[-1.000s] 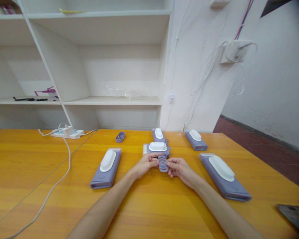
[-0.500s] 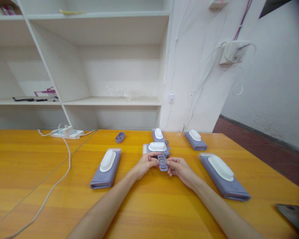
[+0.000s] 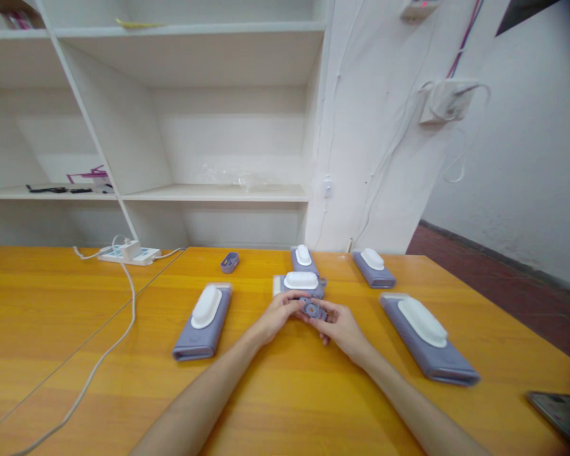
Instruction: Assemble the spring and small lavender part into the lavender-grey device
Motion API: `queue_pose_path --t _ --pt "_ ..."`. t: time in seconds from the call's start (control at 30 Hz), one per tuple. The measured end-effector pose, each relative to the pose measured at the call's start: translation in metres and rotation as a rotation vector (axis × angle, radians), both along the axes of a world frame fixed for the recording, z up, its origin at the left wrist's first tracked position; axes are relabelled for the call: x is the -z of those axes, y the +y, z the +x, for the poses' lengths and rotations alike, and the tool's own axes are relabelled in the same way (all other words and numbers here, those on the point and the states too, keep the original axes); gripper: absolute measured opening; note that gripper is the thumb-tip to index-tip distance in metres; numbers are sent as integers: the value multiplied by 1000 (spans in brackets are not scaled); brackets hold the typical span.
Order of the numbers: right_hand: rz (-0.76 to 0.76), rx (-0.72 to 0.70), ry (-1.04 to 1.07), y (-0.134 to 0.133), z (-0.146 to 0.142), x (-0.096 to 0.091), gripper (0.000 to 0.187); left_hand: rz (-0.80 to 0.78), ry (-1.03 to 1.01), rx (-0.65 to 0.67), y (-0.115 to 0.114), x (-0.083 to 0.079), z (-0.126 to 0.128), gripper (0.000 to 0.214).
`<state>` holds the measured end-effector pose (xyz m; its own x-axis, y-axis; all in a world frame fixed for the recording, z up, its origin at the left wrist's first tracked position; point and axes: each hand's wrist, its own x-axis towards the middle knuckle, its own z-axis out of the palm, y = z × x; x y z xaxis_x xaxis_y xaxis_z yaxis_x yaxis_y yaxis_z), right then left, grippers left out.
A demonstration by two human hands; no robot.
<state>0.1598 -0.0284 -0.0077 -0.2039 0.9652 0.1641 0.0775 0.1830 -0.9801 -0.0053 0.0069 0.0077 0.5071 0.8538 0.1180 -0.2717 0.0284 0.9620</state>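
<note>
Between my fingers is a small grey-purple plastic part (image 3: 312,309) with a round hole in its middle. My left hand (image 3: 284,310) pinches its left end, and my right hand (image 3: 337,326) grips its right side. Just behind them lies a grey-purple case with a white oval brush (image 3: 301,280) on top, bristles up. Farther back is a similar purple piece (image 3: 305,259) with a smooth white oval. A small open purple holder (image 3: 229,262) stands at the back left.
Purple cases with white oval tops lie at left (image 3: 202,322), right (image 3: 427,339) and back right (image 3: 374,267). A phone (image 3: 560,415) rests at the right edge. A white power strip (image 3: 130,253) trails a cable (image 3: 130,316) over the wooden table (image 3: 285,405); shelves (image 3: 218,192) rise behind.
The plastic part has turned from upright to a slanting, more sideways position. My right hand has shifted its fingers around it, while the left has stayed nearly in place.
</note>
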Motion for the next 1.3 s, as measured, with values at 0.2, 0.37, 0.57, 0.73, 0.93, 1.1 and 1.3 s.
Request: queue_pose_path --t 0.2,0.37,0.57,0.73,0.93,1.1,1.3 --pt "-46 50 159 2 1 3 53 2 -6 -76 1 3 2 30" --pt "-20 71 196 4 0 3 47 7 -6 -96 0 1 -1 31" --pt "-60 41 229 1 1 -1 60 -28 9 -151 0 3 3 33" --pt "-77 31 191 0 1 -3 53 -2 44 -144 0 1 4 38" --pt "-94 40 219 1 0 0 58 37 86 -133 -1 1 3 43" --pt "-107 45 255 3 1 2 57 15 109 -125 -1 0 3 42" --pt "-83 22 274 4 2 2 51 55 77 -88 -1 0 3 29"
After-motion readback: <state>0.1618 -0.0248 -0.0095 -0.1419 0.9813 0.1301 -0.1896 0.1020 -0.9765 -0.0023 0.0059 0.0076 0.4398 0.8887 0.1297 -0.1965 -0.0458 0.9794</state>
